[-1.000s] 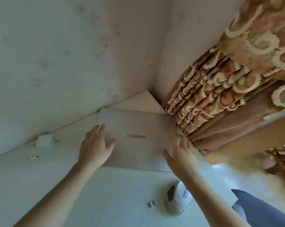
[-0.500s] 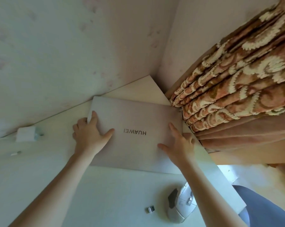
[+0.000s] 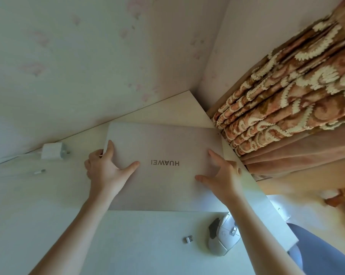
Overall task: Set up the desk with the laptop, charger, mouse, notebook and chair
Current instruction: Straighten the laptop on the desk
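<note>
Head view: closed laptop (image 3: 163,165) lies flat on the pale desk (image 3: 48,215), pushed toward the corner where two walls meet, logo upside down to the viewer. Left hand (image 3: 106,171) rests on the laptop's left edge, grip wide: thumb splayed across the lid, fingers wrapped over the side. Right hand (image 3: 223,175) lies on the lid's right part, grip wide too, thumb out, fingertips near the right edge. White charger (image 3: 52,150) sits on the desk just left of the laptop, its cable plug (image 3: 39,172) lying nearer. Mouse (image 3: 221,237) sits near the front right, partly behind the right forearm, small USB dongle (image 3: 188,239) beside it. Patterned curtain (image 3: 286,100) hangs at right.
</note>
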